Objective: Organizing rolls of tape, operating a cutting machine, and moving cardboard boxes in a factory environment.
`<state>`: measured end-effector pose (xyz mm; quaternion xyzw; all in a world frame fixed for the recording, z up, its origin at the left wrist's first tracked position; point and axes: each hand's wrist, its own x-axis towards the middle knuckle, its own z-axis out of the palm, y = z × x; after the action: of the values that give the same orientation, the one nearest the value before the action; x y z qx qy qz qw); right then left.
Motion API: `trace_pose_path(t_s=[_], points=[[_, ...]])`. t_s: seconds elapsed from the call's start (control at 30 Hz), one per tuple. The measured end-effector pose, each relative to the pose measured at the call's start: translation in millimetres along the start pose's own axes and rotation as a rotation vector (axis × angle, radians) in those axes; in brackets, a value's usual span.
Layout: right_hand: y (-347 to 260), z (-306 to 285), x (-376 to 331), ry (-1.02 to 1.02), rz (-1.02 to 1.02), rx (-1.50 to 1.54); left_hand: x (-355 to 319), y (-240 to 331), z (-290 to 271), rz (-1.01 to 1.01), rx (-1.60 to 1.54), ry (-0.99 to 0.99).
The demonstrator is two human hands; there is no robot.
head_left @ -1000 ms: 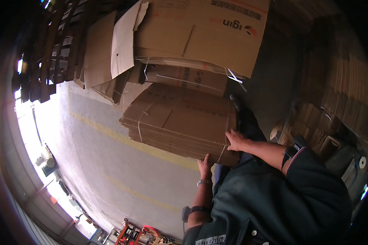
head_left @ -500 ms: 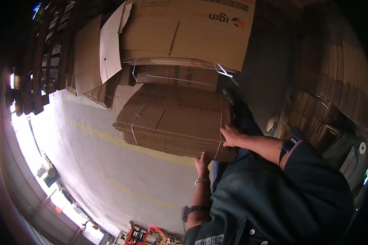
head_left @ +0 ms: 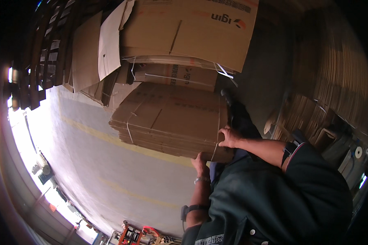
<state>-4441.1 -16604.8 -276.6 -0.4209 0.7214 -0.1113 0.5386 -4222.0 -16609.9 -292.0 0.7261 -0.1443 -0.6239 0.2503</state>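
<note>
A strapped bundle of flattened cardboard boxes (head_left: pixel 171 112) lies tilted in front of me, its layered edges facing my body. My right hand (head_left: pixel 230 137) grips its near right corner, beside a thin pale strap (head_left: pixel 215 151). At the lower near edge, my left hand (head_left: pixel 199 161) is closed on the same bundle, its fingers partly hidden by the cardboard. Another pale strap (head_left: pixel 129 132) runs round the bundle's left end. My leg (head_left: pixel 243 120) is next to the right side of the bundle.
Beyond lies a larger stack of flat cardboard (head_left: pixel 188 30) with loose white strap ends (head_left: pixel 226 71). Bent cardboard sheets (head_left: pixel 109 45) lean at its left, near dark pallets (head_left: pixel 53 49). More cardboard stacks (head_left: pixel 343 77) stand at right. Concrete floor (head_left: pixel 110 163) with yellow lines extends left.
The bundle and both my hands have shifted slightly left in the view. My grip on the bundle looks the same.
</note>
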Motion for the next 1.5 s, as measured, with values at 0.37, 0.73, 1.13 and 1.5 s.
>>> trace_pose_path(t_s=[0.37,0.73,1.13,1.5], points=[[-53.8,-9.1,-16.4,-0.066,-0.253,0.051,-1.4,23.7,-9.2,0.137,-0.054,0.08],[-152.4,-7.0,-24.6,-0.174,-0.607,0.194,-19.3,113.0,-64.0,0.27,-0.074,0.077],[-211.4,25.6,-31.9,-0.215,-0.856,0.162,-2.6,150.0,-131.0,0.258,-0.173,0.074],[-232.2,43.6,-30.2,-0.229,-0.895,0.105,18.2,148.4,-170.3,0.194,-0.263,-0.018]])
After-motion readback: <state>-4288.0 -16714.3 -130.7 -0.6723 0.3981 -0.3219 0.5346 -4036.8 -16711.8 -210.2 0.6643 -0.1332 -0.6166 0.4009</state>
